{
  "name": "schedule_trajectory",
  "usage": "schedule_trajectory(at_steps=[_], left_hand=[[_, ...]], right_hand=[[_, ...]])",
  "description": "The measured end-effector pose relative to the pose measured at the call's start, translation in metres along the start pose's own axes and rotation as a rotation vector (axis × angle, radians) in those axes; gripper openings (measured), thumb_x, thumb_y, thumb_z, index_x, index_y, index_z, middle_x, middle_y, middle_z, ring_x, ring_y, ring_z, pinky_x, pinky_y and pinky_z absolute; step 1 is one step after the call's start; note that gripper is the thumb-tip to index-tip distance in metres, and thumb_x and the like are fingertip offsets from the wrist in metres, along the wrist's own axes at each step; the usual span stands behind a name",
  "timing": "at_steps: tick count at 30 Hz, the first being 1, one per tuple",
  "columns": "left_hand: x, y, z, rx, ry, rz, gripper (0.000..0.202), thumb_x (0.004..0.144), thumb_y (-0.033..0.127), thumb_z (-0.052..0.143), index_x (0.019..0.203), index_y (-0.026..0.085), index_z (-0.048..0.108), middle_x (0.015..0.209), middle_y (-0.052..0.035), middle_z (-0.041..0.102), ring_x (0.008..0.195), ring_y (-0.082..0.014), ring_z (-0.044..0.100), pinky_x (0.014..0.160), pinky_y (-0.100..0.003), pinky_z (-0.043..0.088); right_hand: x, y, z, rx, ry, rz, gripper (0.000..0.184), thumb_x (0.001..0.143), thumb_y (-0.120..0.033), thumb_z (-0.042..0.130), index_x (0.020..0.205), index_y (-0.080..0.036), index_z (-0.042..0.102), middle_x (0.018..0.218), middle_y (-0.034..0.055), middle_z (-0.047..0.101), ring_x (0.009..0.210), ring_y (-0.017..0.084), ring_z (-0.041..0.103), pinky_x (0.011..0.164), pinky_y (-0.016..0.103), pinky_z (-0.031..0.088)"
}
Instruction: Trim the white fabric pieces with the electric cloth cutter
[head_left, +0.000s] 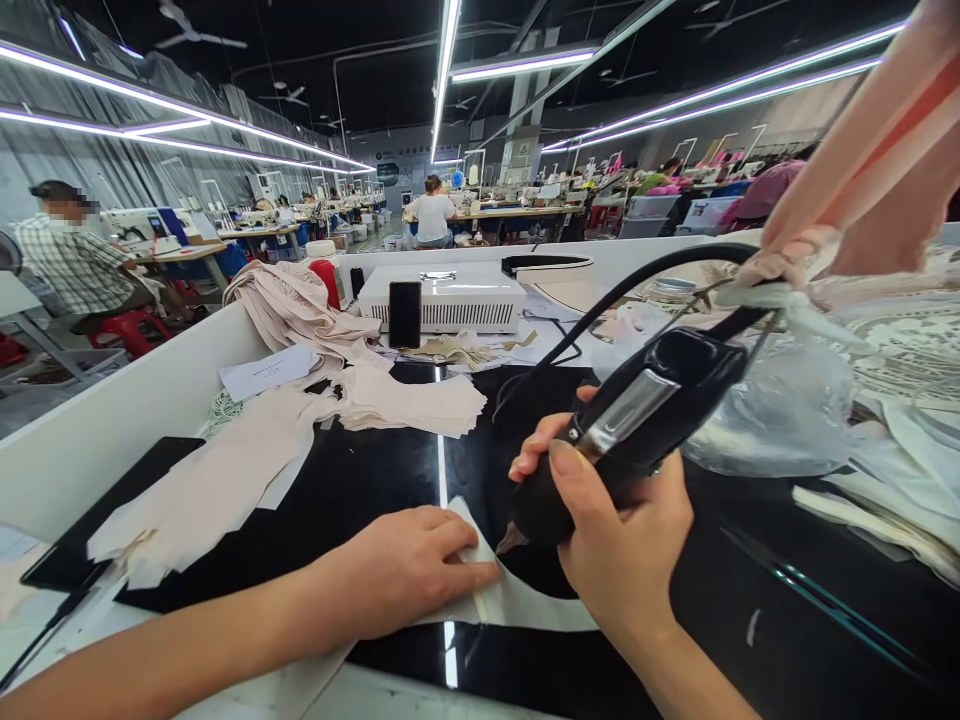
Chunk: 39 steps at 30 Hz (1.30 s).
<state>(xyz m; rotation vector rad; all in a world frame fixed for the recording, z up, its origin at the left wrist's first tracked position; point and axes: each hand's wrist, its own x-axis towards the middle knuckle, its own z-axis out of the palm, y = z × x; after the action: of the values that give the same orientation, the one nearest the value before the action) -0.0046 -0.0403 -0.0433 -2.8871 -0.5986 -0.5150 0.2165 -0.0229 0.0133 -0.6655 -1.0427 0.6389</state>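
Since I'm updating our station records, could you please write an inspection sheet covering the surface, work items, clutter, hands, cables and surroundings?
Surface: glossy black worktop, reflecting the overhead lights.
Work items: pale fabric piece on the worktop; black handheld tool tilted, its tip near the fabric, contact unclear.
Clutter: cut fabric pieces to the left; clear plastic bag to the right; phone upright before a white vented box.
Hands: left hand resting on the fabric piece; right hand gripping the tool.
Cables: thick black cable arching behind the tool; thinner cable at lower left.
Surroundings: seated people, sewing machines, ceiling lights.
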Motion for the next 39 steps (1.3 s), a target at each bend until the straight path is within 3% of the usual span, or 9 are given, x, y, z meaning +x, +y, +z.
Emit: schedule_trajectory(at_steps=[7, 14, 18, 21, 25, 29, 33, 39], left_hand=[[-0.001, -0.005, -0.001, 0.023, -0.041, -0.006, 0.032, 0.129, 0.015, 0.069, 0.160, 0.020, 0.076, 0.132, -0.0119, 0.083, 0.106, -0.0233, 0.083, 0.102, -0.033, 0.074], [-0.002, -0.009, -0.006, 0.017, -0.071, -0.005, 0.028, 0.130, 0.017, 0.069, 0.157, 0.020, 0.078, 0.134, -0.0123, 0.086, 0.109, -0.0244, 0.084, 0.109, -0.034, 0.074], [-0.005, -0.012, -0.009, -0.052, -0.089, -0.025, 0.031, 0.128, 0.009, 0.065, 0.155, 0.015, 0.078, 0.142, -0.0169, 0.088, 0.129, -0.0292, 0.087, 0.128, -0.044, 0.073], [-0.001, -0.002, -0.010, -0.163, -0.091, -0.089, 0.042, 0.122, 0.001, 0.058, 0.157, 0.013, 0.077, 0.150, -0.0191, 0.087, 0.143, -0.0292, 0.085, 0.125, -0.040, 0.075], [0.011, 0.015, -0.008, -0.278, -0.130, -0.141, 0.047, 0.113, -0.005, 0.058, 0.152, 0.012, 0.078, 0.142, -0.0172, 0.086, 0.133, -0.0287, 0.088, 0.118, -0.037, 0.076], [0.019, 0.022, 0.000, -0.271, -0.155, -0.176, 0.037, 0.116, -0.002, 0.059, 0.145, 0.011, 0.079, 0.129, -0.0156, 0.085, 0.120, -0.0310, 0.088, 0.107, -0.039, 0.078], [0.016, 0.022, 0.007, -0.240, -0.134, -0.178, 0.029, 0.121, 0.002, 0.061, 0.141, 0.012, 0.079, 0.128, -0.0150, 0.084, 0.120, -0.0309, 0.086, 0.109, -0.039, 0.077], [0.012, 0.026, 0.012, -0.202, -0.100, -0.175, 0.024, 0.126, 0.007, 0.066, 0.146, 0.015, 0.076, 0.136, -0.0154, 0.083, 0.125, -0.0281, 0.084, 0.112, -0.035, 0.074]], right_hand=[[-0.001, -0.002, -0.003, 0.044, -0.007, 0.005, 0.049, 0.094, -0.054, 0.115, 0.125, -0.034, 0.082, 0.087, -0.0073, 0.085, 0.061, 0.017, 0.078, 0.061, 0.029, 0.073], [0.000, -0.001, -0.002, -0.002, -0.020, 0.000, 0.042, 0.097, -0.055, 0.112, 0.113, -0.032, 0.081, 0.089, -0.0060, 0.085, 0.062, 0.016, 0.078, 0.061, 0.027, 0.071], [0.001, -0.006, -0.008, 0.009, 0.009, -0.009, 0.052, 0.094, -0.061, 0.116, 0.129, -0.035, 0.085, 0.089, -0.0063, 0.085, 0.063, 0.017, 0.078, 0.064, 0.031, 0.073], [0.000, -0.011, -0.019, -0.028, 0.031, -0.016, 0.056, 0.092, -0.065, 0.117, 0.127, -0.034, 0.087, 0.088, -0.0051, 0.084, 0.064, 0.018, 0.078, 0.064, 0.031, 0.073], [-0.005, -0.013, -0.032, -0.083, 0.052, -0.019, 0.058, 0.090, -0.069, 0.118, 0.124, -0.034, 0.087, 0.088, -0.0034, 0.085, 0.064, 0.019, 0.079, 0.062, 0.033, 0.073], [-0.008, -0.014, -0.033, -0.099, 0.074, -0.038, 0.060, 0.089, -0.069, 0.119, 0.126, -0.035, 0.086, 0.086, -0.0036, 0.086, 0.060, 0.019, 0.077, 0.060, 0.034, 0.073], [-0.007, -0.015, -0.035, -0.091, 0.083, -0.032, 0.060, 0.088, -0.068, 0.119, 0.125, -0.034, 0.086, 0.085, -0.0023, 0.086, 0.057, 0.021, 0.077, 0.055, 0.035, 0.073], [-0.006, -0.013, -0.054, -0.090, -0.033, 0.035, 0.053, 0.094, -0.053, 0.118, 0.134, -0.036, 0.086, 0.094, 0.0007, 0.089, 0.067, 0.025, 0.083, 0.062, 0.042, 0.078]])
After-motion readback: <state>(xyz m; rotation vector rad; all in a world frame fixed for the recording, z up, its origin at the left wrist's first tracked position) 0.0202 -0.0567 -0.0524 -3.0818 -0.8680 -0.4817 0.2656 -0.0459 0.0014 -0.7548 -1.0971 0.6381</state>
